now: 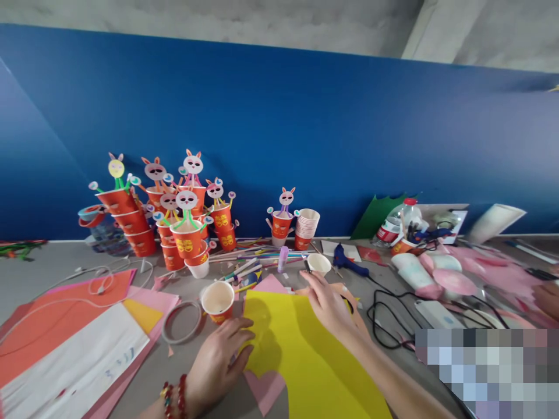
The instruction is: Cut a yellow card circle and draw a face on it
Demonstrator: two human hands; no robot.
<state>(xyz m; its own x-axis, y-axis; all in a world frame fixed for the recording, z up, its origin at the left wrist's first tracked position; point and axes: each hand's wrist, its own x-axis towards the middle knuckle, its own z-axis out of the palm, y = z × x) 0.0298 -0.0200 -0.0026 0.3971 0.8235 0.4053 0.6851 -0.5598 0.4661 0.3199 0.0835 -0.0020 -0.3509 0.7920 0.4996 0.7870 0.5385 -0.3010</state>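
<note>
My left hand (226, 356), with beaded bracelets at the wrist, rests at the left edge of a yellow paper sheet (323, 361). Its fingers are apart and loosely bent, just in front of a red-and-white paper cup (218, 298). A pink paper heart (266, 391) lies on the sheet's left edge, below those fingers. My right hand (325, 302) reaches over the sheet's far edge, beside another paper cup (319, 265). Its fingers are closed around a slim dark thing too small to make out. A black curved handle (348, 304) shows beside this hand.
Stacked red cups with paper rabbits (187, 238) stand at the back left. Pens (244, 269) and a purple glue stick (283, 259) lie beyond the sheet. A blue glue gun (349, 262) trails a black cable on the right. Another person's hand (548, 299) is at far right.
</note>
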